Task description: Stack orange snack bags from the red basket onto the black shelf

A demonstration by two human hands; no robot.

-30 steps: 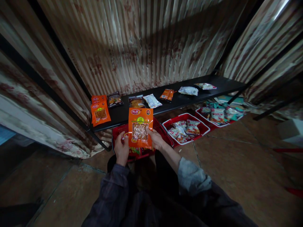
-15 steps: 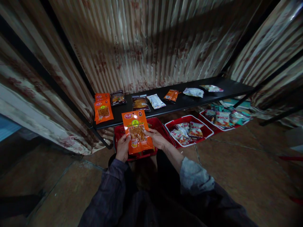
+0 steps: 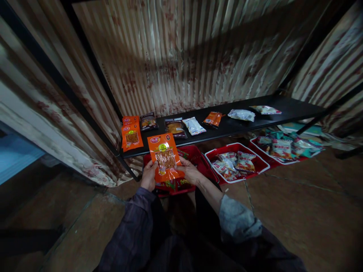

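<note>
Between both hands is an orange snack packet (image 3: 164, 156) with a clear window showing brown sticks inside. My left hand (image 3: 149, 175) pinches its left edge, and my right hand (image 3: 191, 172) grips its lower right side. Below the packet stands a red basket (image 3: 202, 166) with several packets in it, partly hidden by my hands. Just behind, at the left end of the black shelf (image 3: 181, 140), lie matching orange packets (image 3: 132, 139), one overlapping another. Beside them rests a dark snack packet (image 3: 149, 121).
Farther along the shelf lie a brown packet (image 3: 175, 128), a white packet (image 3: 194, 125), a small orange packet (image 3: 213, 119) and two pale packets. Two more red baskets with white rims (image 3: 262, 169) hold several packets on the floor at right. Black metal posts (image 3: 96, 71) frame the shelf.
The view has shifted, so the shelf and baskets appear farther right and slightly lower. The held packet tilts a little to the left, and my right hand sits lower on it.
</note>
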